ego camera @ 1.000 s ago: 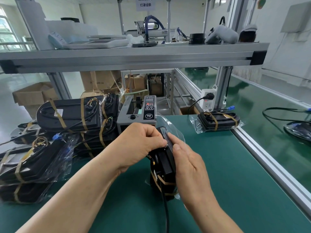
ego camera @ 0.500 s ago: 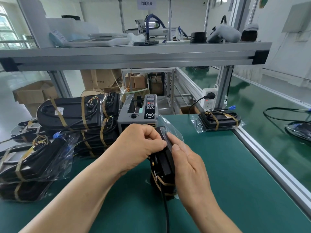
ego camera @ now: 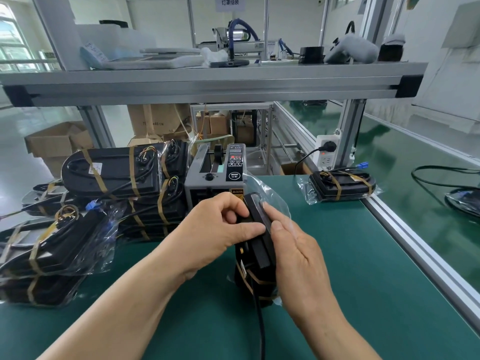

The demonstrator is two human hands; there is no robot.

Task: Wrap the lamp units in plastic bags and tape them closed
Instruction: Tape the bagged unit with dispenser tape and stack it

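Observation:
A black lamp unit (ego camera: 259,245) stands on edge on the green table, partly inside a clear plastic bag (ego camera: 270,196) whose open end sticks up behind it. My left hand (ego camera: 218,229) grips the unit's upper end, thumb laid across its top. My right hand (ego camera: 293,245) lies flat against the unit's right side, fingers straight, pressing the bag film to it. A black cable (ego camera: 261,326) runs down from the unit toward me. The grey tape dispenser (ego camera: 215,175) stands just behind my hands.
A stack of bagged and taped lamp units (ego camera: 111,175) fills the left, with more (ego camera: 52,245) at the near left. One wrapped unit (ego camera: 342,187) lies at the right by the aluminium rail (ego camera: 415,253). A metal shelf (ego camera: 207,81) spans overhead.
My left thumb has slid out along the unit's top edge toward my right hand. The right hand has shifted slightly up the unit's side. The unit stays on edge.

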